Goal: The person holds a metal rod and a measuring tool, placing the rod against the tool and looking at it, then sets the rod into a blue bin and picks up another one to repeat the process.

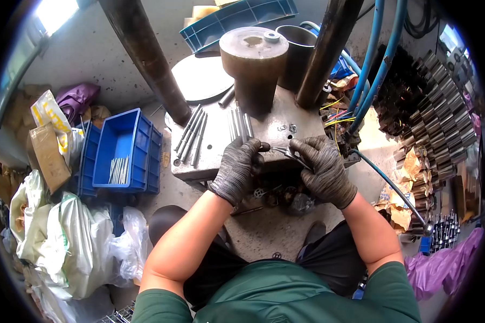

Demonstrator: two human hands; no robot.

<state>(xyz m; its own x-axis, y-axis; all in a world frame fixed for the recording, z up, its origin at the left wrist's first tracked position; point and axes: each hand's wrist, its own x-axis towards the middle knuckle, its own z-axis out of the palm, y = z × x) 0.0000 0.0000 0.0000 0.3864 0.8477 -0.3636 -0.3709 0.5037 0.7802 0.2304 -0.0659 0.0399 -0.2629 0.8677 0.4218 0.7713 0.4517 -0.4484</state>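
Observation:
In a dark, worn work glove, my left hand (235, 169) is closed at the near edge of the metal press table (302, 119). Its fingertips pinch one end of a thin shiny metal rod (279, 148). My right hand (328, 171), gloved the same way, closes round the other end, where slim metal parts stick out by the fingers; their exact shape is too small to tell. Beyond my left hand, several metal rods (233, 124) stand or lean by the press ram. Another group of loose rods (191, 135) lies on the table's left part.
A thick round press ram (253, 51) rises between two dark steel columns (145, 59). To the left, a blue crate (125, 145) holds several thin rods, with white sacks (73, 242) in front. Blue hoses (385, 67) hang at the right, near stacked metal tubes (436, 118).

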